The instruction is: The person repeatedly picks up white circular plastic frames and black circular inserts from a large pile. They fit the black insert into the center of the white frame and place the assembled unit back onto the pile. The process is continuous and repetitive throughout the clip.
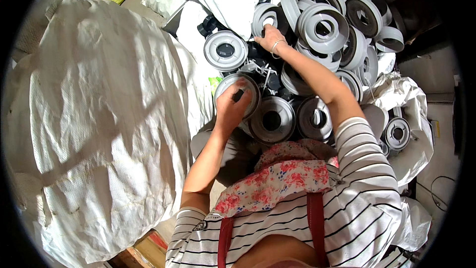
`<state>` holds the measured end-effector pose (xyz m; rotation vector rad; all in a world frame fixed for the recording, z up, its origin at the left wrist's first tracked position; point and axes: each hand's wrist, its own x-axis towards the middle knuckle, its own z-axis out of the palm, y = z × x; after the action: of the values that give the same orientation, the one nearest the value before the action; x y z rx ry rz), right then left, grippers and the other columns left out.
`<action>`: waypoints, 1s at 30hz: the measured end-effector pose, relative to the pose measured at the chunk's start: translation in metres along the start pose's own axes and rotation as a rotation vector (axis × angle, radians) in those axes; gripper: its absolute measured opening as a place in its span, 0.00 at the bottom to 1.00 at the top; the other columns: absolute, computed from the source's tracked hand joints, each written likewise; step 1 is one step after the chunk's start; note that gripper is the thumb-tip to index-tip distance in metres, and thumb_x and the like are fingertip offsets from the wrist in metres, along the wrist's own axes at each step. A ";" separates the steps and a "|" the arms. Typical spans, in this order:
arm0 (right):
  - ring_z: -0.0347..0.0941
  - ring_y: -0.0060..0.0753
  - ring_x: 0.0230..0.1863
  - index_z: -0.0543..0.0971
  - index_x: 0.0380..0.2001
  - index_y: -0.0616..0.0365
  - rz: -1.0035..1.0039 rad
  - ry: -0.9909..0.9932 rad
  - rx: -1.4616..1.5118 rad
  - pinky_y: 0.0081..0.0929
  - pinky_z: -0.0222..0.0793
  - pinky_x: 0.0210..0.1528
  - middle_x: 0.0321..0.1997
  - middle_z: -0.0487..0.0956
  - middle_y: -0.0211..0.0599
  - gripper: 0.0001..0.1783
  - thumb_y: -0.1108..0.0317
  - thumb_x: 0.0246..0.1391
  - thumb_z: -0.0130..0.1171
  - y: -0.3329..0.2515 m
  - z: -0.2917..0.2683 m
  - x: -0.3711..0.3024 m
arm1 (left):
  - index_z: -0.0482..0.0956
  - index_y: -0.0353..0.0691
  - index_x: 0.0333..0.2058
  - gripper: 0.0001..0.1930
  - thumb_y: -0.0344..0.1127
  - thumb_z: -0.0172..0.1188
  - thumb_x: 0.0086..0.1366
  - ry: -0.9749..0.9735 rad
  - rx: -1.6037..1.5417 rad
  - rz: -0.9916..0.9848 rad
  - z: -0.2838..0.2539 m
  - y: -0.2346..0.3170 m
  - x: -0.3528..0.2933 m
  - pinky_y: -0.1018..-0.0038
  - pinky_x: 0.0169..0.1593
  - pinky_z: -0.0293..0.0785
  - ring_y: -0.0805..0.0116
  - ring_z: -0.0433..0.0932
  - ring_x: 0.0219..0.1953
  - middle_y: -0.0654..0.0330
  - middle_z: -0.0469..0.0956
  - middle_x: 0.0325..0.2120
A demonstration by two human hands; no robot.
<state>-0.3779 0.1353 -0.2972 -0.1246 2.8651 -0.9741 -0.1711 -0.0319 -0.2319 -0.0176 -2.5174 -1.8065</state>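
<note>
Gray rings (254,94), under left hand (231,106), at right hand (270,38)

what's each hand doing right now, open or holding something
Left hand: fingers curled over a grey round part; firm grip cannot be told.
Right hand: fingers at a grey ring; whether it grips cannot be told.
</note>
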 end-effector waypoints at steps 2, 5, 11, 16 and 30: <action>0.71 0.53 0.50 0.73 0.42 0.62 -0.055 -0.073 -0.041 0.41 0.67 0.52 0.46 0.75 0.57 0.23 0.55 0.49 0.57 0.017 0.012 0.027 | 0.77 0.30 0.38 0.11 0.31 0.60 0.57 0.016 -0.088 -0.046 0.010 -0.007 0.027 0.78 0.42 0.68 0.73 0.73 0.34 0.55 0.78 0.33; 0.73 0.51 0.46 0.74 0.41 0.60 -0.071 -0.123 -0.156 0.39 0.69 0.49 0.43 0.77 0.51 0.17 0.60 0.51 0.53 0.002 0.017 0.011 | 0.77 0.30 0.36 0.13 0.35 0.61 0.58 0.086 -0.304 -0.224 0.001 -0.001 0.041 0.81 0.35 0.65 0.78 0.64 0.26 0.69 0.69 0.23; 0.75 0.38 0.38 0.77 0.32 0.55 -0.914 -0.191 0.044 0.33 0.71 0.41 0.30 0.75 0.39 0.06 0.67 0.50 0.54 -0.018 -0.012 -0.118 | 0.75 0.30 0.40 0.15 0.35 0.59 0.58 -0.015 -0.733 -0.406 0.001 -0.001 0.057 0.73 0.44 0.69 0.68 0.74 0.38 0.58 0.76 0.35; 0.75 0.45 0.36 0.78 0.31 0.62 -0.201 -0.118 0.418 0.34 0.71 0.39 0.31 0.78 0.46 0.11 0.64 0.50 0.58 -0.008 -0.024 -0.068 | 0.74 0.31 0.43 0.16 0.37 0.58 0.59 0.239 -0.644 -0.223 -0.006 0.020 0.049 0.73 0.42 0.70 0.69 0.75 0.37 0.58 0.77 0.33; 0.72 0.51 0.51 0.79 0.39 0.63 0.294 -0.162 -0.052 0.37 0.68 0.53 0.48 0.75 0.54 0.18 0.68 0.43 0.53 0.004 0.043 0.019 | 0.70 0.33 0.47 0.23 0.34 0.64 0.55 0.321 -0.592 -0.091 0.002 0.025 0.069 0.77 0.44 0.67 0.73 0.72 0.38 0.61 0.75 0.38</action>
<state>-0.3915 0.1105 -0.3351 0.1984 2.6615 -0.7933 -0.2391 -0.0229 -0.2058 0.3400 -1.7340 -2.2992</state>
